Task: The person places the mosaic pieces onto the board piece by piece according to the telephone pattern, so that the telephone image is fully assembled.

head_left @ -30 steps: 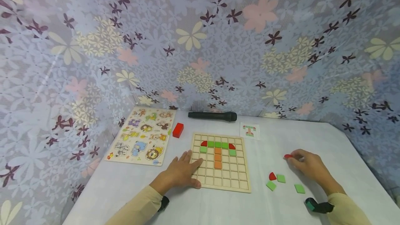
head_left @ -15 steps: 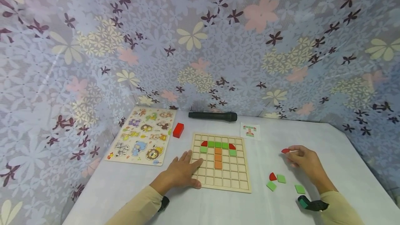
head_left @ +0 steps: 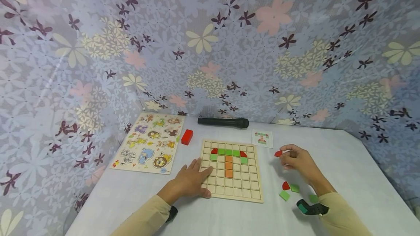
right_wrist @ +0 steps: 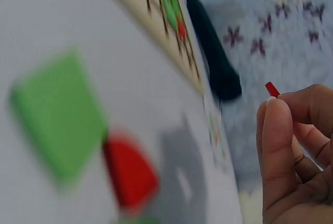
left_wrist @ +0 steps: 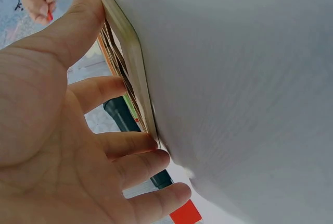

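Note:
In the head view a wooden grid board (head_left: 234,188) carries green, red and orange tiles set in a T shape. My left hand (head_left: 189,181) rests on the board's left edge, fingers spread. The left wrist view shows its thumb and fingertips against the board's rim (left_wrist: 138,62). Raised above the table, my right hand (head_left: 296,161) pinches a red quarter-circle tile (head_left: 278,153) between thumb and forefinger; the right wrist view shows the tile's tip (right_wrist: 271,89). Below that hand lie another red quarter-circle tile (head_left: 286,185) and several green square tiles (head_left: 284,195).
Behind the board's right corner is a pattern card (head_left: 262,138). A black microphone (head_left: 223,122) lies at the back, and a red block (head_left: 187,137) stands left of the board. Further left lies an animal puzzle board (head_left: 147,143). A flowered curtain (head_left: 210,46) hangs behind the table.
My right hand has lifted the red quarter-circle tile and moved left with it, toward the grid board. My left hand has stayed on the board's edge.

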Demonstrator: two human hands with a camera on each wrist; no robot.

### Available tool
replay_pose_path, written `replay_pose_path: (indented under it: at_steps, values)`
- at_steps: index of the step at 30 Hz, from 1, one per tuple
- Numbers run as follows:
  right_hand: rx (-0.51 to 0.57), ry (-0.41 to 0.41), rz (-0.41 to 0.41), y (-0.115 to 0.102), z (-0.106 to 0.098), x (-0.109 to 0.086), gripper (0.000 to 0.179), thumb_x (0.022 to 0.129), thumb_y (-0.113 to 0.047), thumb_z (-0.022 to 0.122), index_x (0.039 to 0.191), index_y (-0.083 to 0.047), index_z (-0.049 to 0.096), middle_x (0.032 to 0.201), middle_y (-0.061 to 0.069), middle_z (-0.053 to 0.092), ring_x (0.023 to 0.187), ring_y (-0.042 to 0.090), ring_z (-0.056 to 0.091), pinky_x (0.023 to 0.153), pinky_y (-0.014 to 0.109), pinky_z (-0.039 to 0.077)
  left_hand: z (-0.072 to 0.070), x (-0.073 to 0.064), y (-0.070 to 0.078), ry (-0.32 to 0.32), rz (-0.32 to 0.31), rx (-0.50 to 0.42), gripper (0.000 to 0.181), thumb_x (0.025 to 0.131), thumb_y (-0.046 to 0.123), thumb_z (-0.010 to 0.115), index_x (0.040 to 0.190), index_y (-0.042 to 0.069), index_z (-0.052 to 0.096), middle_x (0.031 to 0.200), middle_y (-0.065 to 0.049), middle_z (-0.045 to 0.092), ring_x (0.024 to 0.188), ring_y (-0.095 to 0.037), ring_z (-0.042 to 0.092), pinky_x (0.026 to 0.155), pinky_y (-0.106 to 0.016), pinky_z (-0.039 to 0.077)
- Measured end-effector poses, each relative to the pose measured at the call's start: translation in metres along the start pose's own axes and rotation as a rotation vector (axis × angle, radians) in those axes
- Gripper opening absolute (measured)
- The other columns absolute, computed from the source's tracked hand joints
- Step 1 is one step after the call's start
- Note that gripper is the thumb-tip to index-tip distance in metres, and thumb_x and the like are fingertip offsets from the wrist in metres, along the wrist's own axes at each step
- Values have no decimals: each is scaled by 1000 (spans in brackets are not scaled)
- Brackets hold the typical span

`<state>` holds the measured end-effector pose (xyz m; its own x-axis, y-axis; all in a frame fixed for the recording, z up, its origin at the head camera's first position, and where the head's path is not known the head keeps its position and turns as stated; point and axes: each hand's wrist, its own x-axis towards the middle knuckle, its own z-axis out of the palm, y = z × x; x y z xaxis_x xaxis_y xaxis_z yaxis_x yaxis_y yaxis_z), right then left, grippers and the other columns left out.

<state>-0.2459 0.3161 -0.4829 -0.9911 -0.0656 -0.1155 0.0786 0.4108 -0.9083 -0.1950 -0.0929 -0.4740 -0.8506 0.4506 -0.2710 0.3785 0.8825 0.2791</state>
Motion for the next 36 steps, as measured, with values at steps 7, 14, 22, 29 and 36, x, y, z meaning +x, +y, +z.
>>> replay_pose_path:
  at_steps: [7, 14, 22, 29, 36]
  values:
    - [128, -145, -55, -31, 41, 11, 46, 96, -14, 70, 131, 7, 50, 97, 16, 68, 81, 17, 67, 69, 32, 61, 1, 1, 0, -9, -5, -4, 91, 78, 55, 81, 156, 26, 44, 166, -22, 24, 154, -39, 23, 119, -62, 26]
    - [145, -321, -104, -50, 88, 17, 49, 95, -11, 70, 136, 7, 49, 101, 23, 64, 77, 25, 66, 67, 39, 61, 2, 3, -1, -9, -9, -7, 91, 79, 55, 81, 157, 27, 43, 167, -20, 23, 155, -38, 22, 120, -62, 25]
    - [40, -428, -185, -61, 130, 19, 36, 95, -9, 68, 127, 4, 59, 93, 14, 67, 67, 19, 61, 57, 33, 56, 1, 3, -1, -15, -16, 14, 91, 79, 57, 80, 157, 27, 43, 167, -20, 24, 155, -37, 22, 119, -62, 26]
    - [-197, -432, -332, -63, 153, 16, 19, 91, -11, 75, 109, -7, 70, 84, -1, 65, 73, 11, 58, 65, 23, 50, -2, 2, 1, -17, -13, 12, 91, 79, 58, 79, 157, 28, 43, 167, -21, 24, 154, -38, 23, 120, -61, 27]
    - [-373, -424, -346, -65, 162, 11, 13, 92, -12, 75, 104, -15, 71, 82, -7, 59, 76, 9, 54, 67, 24, 47, -3, 1, 0, -17, -9, 2, 90, 79, 57, 80, 156, 27, 43, 166, -22, 25, 154, -39, 24, 119, -61, 27]
